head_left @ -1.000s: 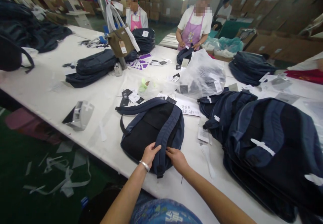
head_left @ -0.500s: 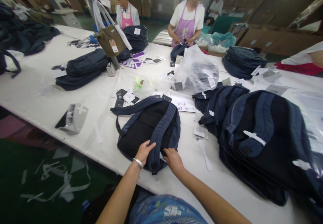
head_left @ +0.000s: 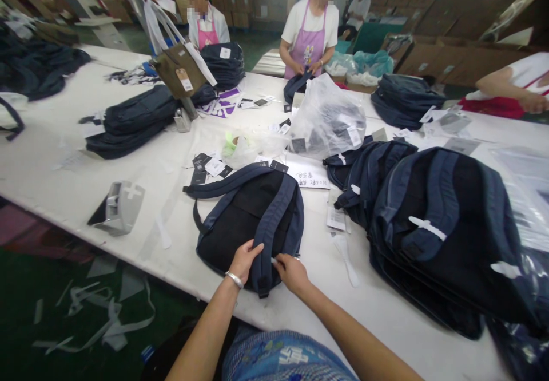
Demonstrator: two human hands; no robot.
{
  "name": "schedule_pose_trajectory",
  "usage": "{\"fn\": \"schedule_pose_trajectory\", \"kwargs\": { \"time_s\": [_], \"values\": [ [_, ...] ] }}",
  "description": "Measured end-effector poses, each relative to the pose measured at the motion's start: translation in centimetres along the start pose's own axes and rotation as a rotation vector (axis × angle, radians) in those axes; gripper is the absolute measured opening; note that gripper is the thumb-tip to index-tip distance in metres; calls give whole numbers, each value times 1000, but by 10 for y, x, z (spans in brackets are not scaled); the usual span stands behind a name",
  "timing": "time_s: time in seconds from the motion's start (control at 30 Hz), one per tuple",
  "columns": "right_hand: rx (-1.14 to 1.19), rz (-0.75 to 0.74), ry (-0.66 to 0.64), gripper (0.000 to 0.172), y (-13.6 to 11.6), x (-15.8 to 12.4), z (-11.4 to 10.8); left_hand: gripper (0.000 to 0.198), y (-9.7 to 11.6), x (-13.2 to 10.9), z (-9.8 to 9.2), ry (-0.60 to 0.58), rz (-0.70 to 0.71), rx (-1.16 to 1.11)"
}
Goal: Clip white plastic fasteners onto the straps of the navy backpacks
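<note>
A navy and black backpack (head_left: 240, 226) lies on the table in front of me, its padded shoulder straps facing up. My left hand (head_left: 243, 264) grips the lower part of the right-hand shoulder strap (head_left: 271, 226), thumb on top and the other fingers partly hidden. On the strap's other side, my right hand (head_left: 291, 271) is closed in a pinch. A small bit of a white strip (head_left: 274, 260) shows at its fingertips; the rest of the strip is hidden. Another white strip (head_left: 345, 260) lies loose on the table to the right.
Several backpacks (head_left: 433, 221) with white strips round their straps are piled at right. Black tags (head_left: 201, 166), a clear plastic bag (head_left: 328, 120) and a grey tape dispenser (head_left: 118, 206) lie around. A co-worker in a purple apron (head_left: 306, 38) stands across the table (head_left: 171, 278).
My right hand has drawn slightly closer to the strap, and the white bit is now at its fingertips. The left hand keeps its grip. The whole view has shifted a little.
</note>
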State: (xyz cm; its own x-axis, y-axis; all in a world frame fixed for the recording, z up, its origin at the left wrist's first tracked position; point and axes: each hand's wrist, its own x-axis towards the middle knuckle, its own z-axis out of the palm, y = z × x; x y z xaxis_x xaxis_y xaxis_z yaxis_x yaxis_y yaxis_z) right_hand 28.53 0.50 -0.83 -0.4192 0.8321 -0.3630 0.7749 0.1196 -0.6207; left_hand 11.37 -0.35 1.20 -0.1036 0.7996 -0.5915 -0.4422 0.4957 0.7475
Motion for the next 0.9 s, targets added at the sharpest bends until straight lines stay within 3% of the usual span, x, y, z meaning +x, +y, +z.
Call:
{"fn": "schedule_pose_trajectory", "kwargs": {
  "time_s": [0.13, 0.23, 0.43, 0.63, 0.8, 0.9],
  "values": [
    [174, 28, -214, 18, 11, 26, -22, 41, 3, -1, 4, 43, 34, 47],
    [226, 4, -277, 12, 11, 45, -33, 41, 6, -5, 10, 78, 42, 55],
    [505, 6, -375, 12, -2, 63, -24, 42, -4, -8, 17, 52, 74, -19],
    [707, 40, -471, 23, 5, 62, -13, 36, -25, -1, 14, 270, 283, 199],
    [813, 86, -527, 19, 7, 65, -15, 60, -36, -4, 14, 632, 397, 245],
    [883, 119, -571, 18, 6, 66, -18, 68, -41, -7, 18, 701, 421, 202]
  ]
}}
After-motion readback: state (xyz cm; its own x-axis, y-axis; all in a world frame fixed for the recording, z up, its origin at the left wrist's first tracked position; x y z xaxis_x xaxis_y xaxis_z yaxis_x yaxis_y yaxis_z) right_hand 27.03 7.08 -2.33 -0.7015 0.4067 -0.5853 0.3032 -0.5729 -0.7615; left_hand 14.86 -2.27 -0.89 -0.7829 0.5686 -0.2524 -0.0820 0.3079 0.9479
